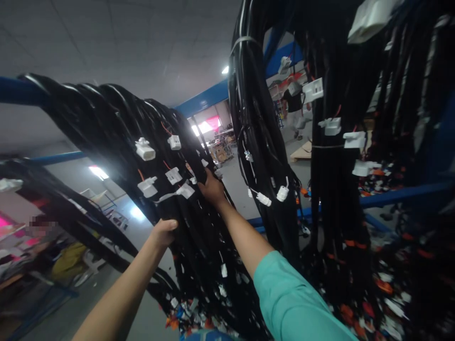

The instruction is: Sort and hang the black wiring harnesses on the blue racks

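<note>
A thick bundle of black wiring harnesses (192,227) hangs over a blue rail (21,92) in front of me. My left hand (165,232) clasps its left side, thumb across the front and fingers hidden behind. On the far right side, a little higher, my right hand (212,188) grips the same bundle; its fingertips are mostly out of sight. Between and above my hands, several white connectors (145,149) dangle on short wires. A pale tie (166,196) crosses the bundle just above my left hand. White, orange and blue connectors (185,310) cluster at the lower ends.
Another tied harness bundle (261,123) hangs close on the right, with more dark bundles (337,199) beyond. Further harnesses (88,222) hang at left. A blue crossbar (405,194) runs low on the right. In the background a person (294,106) stands near a wooden pallet (302,150).
</note>
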`<state>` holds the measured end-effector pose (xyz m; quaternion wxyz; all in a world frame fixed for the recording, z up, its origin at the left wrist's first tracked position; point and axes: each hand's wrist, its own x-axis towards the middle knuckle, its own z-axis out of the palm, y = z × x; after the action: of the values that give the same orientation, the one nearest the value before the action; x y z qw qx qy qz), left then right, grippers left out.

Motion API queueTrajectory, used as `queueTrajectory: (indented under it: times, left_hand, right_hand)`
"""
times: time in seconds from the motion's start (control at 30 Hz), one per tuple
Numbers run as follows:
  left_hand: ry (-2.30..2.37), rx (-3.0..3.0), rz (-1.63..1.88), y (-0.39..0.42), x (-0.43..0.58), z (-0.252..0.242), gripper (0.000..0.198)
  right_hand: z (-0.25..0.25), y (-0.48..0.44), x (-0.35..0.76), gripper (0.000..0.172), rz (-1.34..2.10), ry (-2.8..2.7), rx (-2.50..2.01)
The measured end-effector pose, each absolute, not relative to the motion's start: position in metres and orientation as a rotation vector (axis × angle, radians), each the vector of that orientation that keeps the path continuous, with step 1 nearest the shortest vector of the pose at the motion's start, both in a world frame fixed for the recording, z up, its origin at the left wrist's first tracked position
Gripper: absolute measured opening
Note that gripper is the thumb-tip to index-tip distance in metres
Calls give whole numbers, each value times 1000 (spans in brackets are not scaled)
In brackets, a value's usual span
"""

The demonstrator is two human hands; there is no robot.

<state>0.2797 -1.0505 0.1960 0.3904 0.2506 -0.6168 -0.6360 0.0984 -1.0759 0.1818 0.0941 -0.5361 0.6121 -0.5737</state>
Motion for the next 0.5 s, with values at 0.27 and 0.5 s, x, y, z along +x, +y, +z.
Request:
queueTrajectory:
  times: [0.27,0.5]
  left_hand:
    - [-1637,641,-1598,-1056,278,198,40]
    - [-1796,702,-1447,-1040,284,205,30]
  right_hand:
    - [186,-1050,117,49,-1760,1748,-1560]
    - [177,-1082,104,42,-1796,1686,-1574]
